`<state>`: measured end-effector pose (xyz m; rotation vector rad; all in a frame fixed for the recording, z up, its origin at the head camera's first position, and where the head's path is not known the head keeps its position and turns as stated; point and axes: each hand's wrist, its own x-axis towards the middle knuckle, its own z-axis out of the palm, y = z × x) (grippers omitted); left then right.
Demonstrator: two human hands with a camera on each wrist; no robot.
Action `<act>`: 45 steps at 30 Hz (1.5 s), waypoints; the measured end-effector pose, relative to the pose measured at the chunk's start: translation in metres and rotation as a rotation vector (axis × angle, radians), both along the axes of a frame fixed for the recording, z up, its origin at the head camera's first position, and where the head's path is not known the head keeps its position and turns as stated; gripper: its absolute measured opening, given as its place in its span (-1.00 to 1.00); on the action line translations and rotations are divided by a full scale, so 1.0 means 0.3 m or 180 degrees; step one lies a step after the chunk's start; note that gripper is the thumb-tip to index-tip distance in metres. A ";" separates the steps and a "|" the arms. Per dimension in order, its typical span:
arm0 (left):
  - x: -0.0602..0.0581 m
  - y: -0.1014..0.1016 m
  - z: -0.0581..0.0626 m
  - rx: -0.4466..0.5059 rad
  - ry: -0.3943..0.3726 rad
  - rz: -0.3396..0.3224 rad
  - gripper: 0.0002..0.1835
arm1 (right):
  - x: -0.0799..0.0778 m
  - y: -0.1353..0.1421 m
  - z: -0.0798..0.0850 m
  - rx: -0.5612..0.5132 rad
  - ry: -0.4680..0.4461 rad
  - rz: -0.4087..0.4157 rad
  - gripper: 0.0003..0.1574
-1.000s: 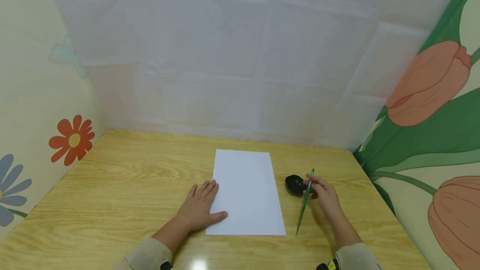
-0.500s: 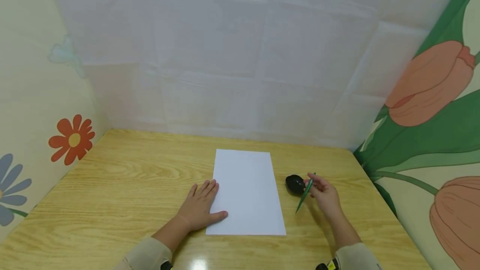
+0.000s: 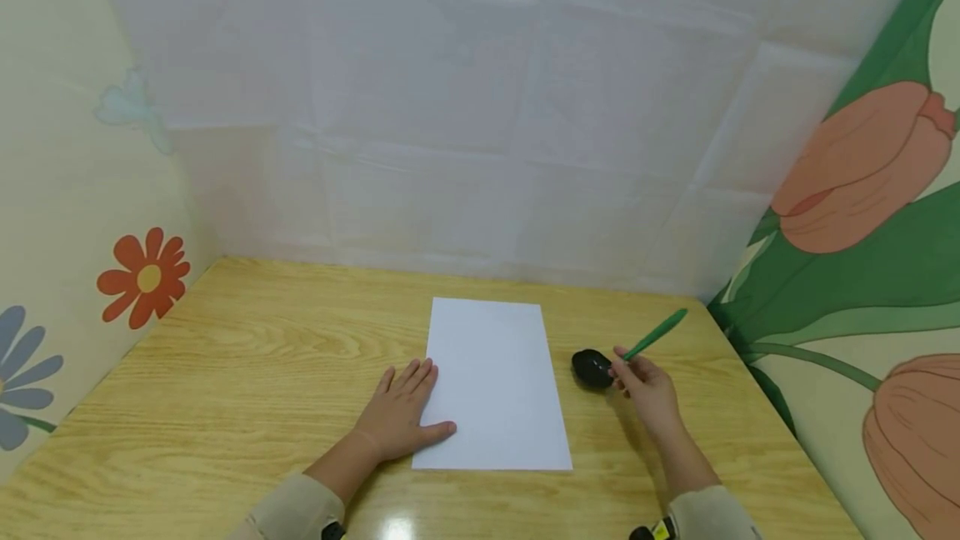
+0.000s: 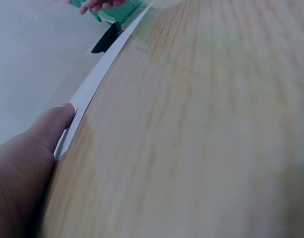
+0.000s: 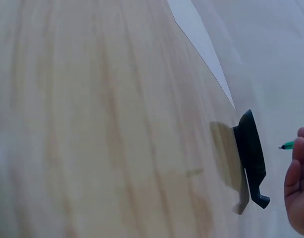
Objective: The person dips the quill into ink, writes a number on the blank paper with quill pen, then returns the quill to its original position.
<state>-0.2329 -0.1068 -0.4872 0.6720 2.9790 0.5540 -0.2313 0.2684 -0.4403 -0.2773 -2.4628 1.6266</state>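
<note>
My left hand (image 3: 397,419) lies flat with fingers spread at the left edge of a white sheet of paper (image 3: 498,382). Its thumb (image 4: 55,121) rests on the sheet near the lower corner. To the right of the paper, my right hand (image 3: 651,390) pinches a slim green pen (image 3: 656,333), whose thicker end slants up and to the right. In the right wrist view the narrow tip of the pen (image 5: 287,145) pokes out past the fingertips. Beside those fingers a glossy black oval object (image 3: 591,368) sits on the table; it shows a short bent tail in the right wrist view.
The wood-grain table (image 3: 285,357) runs back to a creased white sheet (image 3: 450,123) hung behind it. Flower-patterned panels stand at the left (image 3: 60,190) and right (image 3: 862,273) sides.
The green pen has swung round in my right hand, from hanging down toward the table's front to slanting up and right. My left hand and the paper have stayed put.
</note>
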 end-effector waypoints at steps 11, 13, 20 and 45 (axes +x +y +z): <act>0.006 0.003 0.010 0.0006 -0.0019 -0.0004 0.05 | -0.005 0.003 -0.014 0.0260 -0.0050 -0.0063 -0.43; 0.004 0.002 0.002 0.0037 0.0009 -0.0021 0.06 | -0.007 0.001 -0.016 0.0271 -0.0029 -0.0069 -0.46; -0.001 0.001 -0.012 0.0028 0.0057 -0.0021 0.07 | -0.008 -0.006 -0.008 0.0284 -0.0039 -0.0057 -0.48; 0.015 0.015 0.014 -0.0018 -0.0021 0.0021 0.05 | -0.047 0.012 -0.029 0.0451 -0.0128 -0.0097 -0.54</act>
